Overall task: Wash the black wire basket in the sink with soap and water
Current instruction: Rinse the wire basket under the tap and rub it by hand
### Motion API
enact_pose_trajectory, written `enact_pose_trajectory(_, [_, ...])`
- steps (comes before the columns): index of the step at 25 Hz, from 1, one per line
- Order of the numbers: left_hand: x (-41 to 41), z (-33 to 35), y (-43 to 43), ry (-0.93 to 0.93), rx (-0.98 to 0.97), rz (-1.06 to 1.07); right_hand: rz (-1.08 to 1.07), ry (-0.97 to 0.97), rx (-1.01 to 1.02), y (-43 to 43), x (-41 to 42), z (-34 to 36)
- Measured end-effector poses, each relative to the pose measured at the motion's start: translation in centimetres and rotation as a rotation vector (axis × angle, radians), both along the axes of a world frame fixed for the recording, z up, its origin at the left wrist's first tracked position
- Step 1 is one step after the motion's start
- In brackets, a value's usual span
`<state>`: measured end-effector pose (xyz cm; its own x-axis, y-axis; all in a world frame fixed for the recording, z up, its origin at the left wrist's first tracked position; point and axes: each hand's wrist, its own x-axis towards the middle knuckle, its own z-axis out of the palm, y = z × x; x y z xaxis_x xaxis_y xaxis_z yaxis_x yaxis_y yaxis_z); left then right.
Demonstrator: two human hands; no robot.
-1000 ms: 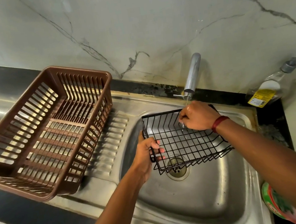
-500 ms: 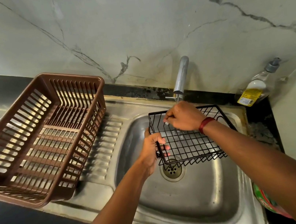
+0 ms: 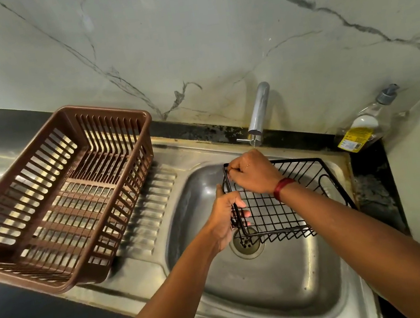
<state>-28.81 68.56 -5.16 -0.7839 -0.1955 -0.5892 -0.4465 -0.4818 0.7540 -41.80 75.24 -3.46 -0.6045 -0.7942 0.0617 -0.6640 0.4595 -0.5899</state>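
The black wire basket point(image 3: 289, 206) is held over the steel sink point(image 3: 270, 280), under the chrome tap point(image 3: 258, 113), from which a thin stream of water falls. My left hand point(image 3: 226, 217) grips the basket's left rim, fingers curled round the wires above the drain point(image 3: 246, 243). My right hand point(image 3: 253, 172) lies over the basket's far left corner with its fingers curled on the wire there. A soap bottle point(image 3: 364, 125) with a yellow label leans in the back right corner.
A brown plastic dish basket point(image 3: 54, 198) stands on the steel drainboard point(image 3: 146, 212) to the left of the sink. A marble wall rises behind. Dark countertop borders the sink at right and front.
The basket has swung so its right end lies farther back and right. My right hand has slid from the middle of the basket to its far left corner. My left hand keeps its grip.
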Motion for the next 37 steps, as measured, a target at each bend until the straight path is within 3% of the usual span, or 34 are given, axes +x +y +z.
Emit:
enact_pose_trajectory(4, [0.2,0.0,0.0,-0.009,-0.057,-0.045,0.012,0.118,0.137,1.6,-0.3,-1.0])
enact_pose_trajectory(10, [-0.3,0.1,-0.9,-0.003,-0.126,-0.033,-0.112,-0.007,0.204,2.9,-2.2,-1.4])
enact_pose_trajectory(13, [-0.5,0.5,-1.6,-0.015,-0.083,-0.012,-0.066,0.140,0.246,1.5,-2.1,-0.4])
enact_pose_trajectory(19, [-1.6,0.9,-1.7,0.034,-0.019,-0.039,0.083,0.140,0.184,-1.0,-1.1,1.3])
enact_pose_trajectory(23, [-1.9,0.2,-2.0,0.059,-0.038,-0.034,-0.003,-0.076,0.132,1.1,-2.8,-0.2])
enact_pose_trajectory(31, [-1.5,0.4,-3.9,0.035,-0.049,-0.003,-0.277,-0.003,0.189,5.3,-5.1,-3.0])
enact_pose_trajectory(33, [-1.3,0.8,-4.5,0.024,-0.053,0.003,-0.289,0.096,0.126,5.8,-4.7,-2.9])
enact_pose_trajectory(37, [-1.1,2.1,-5.6,0.062,-0.105,0.014,-0.267,0.538,-0.192,6.9,-2.9,-2.8])
